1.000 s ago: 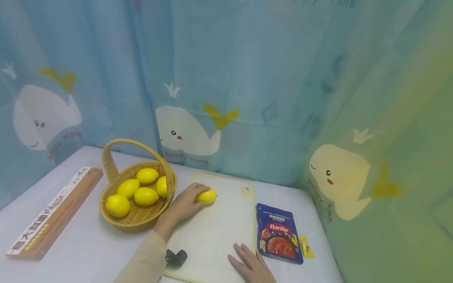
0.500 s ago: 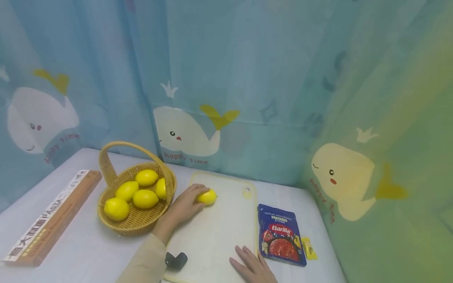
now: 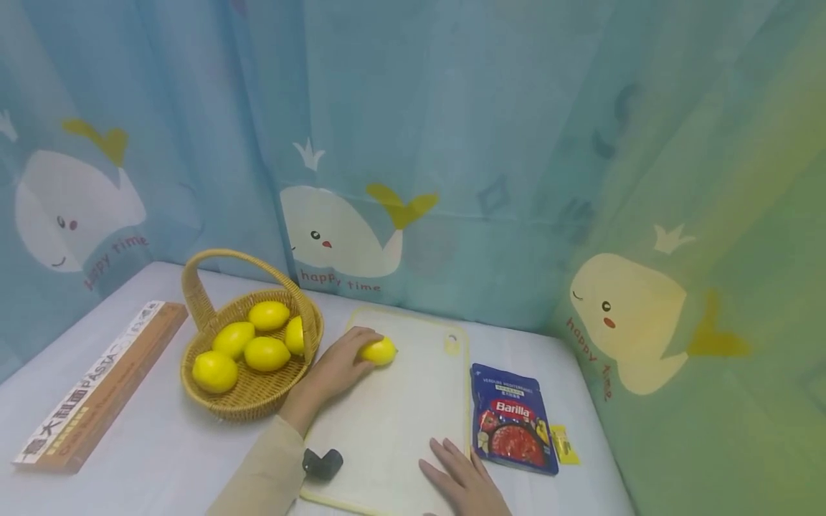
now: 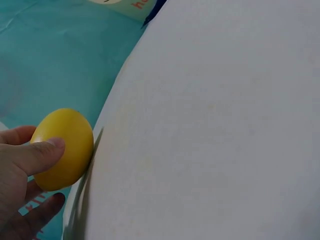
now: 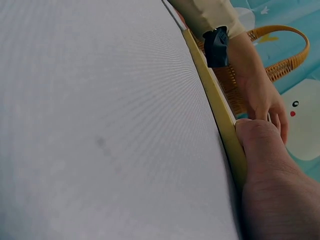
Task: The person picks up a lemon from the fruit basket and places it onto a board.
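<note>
Lemon held on the cutting board

The left hand [image 3: 335,369] curls around a smooth, bright yellow lemon [image 3: 378,351] at the far end of the pale cutting board [image 3: 387,423]; the right hand [image 3: 461,484] lies flat, fingers straight, on its near edge.

Left arm: reaches forward in a beige sleeve, a black wrist-worn device near the cuff.
Left hand [image 3: 335,369]: stretched out ahead, thumb and fingers [image 4: 40,152] curled round a small yellow fruit it grips.
Right hand [image 3: 461,480]: low and near the body, palm down, fingers straight and slightly spread, lying flat.
Hands: well apart.
</note>
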`<state>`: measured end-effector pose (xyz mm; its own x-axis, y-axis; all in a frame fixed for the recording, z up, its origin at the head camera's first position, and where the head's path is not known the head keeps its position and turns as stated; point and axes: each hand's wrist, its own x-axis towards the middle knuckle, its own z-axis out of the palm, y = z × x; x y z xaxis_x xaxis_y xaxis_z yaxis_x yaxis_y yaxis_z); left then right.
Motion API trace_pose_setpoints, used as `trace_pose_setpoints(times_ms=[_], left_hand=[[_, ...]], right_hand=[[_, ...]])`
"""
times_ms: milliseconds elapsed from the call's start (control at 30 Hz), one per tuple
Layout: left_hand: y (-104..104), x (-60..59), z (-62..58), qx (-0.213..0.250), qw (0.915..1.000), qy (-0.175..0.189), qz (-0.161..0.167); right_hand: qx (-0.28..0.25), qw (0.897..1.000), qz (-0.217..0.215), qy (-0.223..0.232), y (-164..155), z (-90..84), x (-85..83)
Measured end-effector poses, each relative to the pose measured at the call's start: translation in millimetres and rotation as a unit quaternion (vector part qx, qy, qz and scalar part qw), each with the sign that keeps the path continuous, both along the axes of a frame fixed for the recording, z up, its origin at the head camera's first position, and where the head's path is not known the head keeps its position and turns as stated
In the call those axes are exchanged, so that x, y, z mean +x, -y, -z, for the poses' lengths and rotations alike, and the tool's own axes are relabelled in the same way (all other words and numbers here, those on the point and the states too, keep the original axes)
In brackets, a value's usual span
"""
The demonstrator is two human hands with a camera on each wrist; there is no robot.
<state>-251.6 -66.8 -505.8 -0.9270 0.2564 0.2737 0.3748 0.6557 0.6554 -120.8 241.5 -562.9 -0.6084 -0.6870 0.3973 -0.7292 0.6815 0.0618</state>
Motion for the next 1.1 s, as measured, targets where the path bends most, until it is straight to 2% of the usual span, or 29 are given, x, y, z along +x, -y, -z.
trace_pose_setpoints(times_ms=[233,533,700,867,1100], left_hand=[[-0.4,-1.6,-3.7,-0.003,1.0000,0.005,-0.001],[-0.8,-1.2,-5.0,-0.012,0.9998,0.017,-0.002],[-1.0,-3.6,-3.7,-0.017,0.9997,0.015,0.006],[-1.7,-4.6,-5.7,-0.012,0.9999,0.009,0.000],[1.1,0.6,-16.9,-0.026,0.9997,0.002,0.000]], right_hand=[[0.010,1.000,0.017,0.010,2.0,-8.6,-0.6],[-0.009,0.998,0.026,0.058,4.1,-13.7,4.3],[-0.010,0.999,0.023,0.035,2.0,-10.0,4.0],[-0.015,1.000,0.010,0.017,-0.2,-7.8,1.1],[-0.011,1.000,0.006,0.014,2.3,-8.9,0.9]])
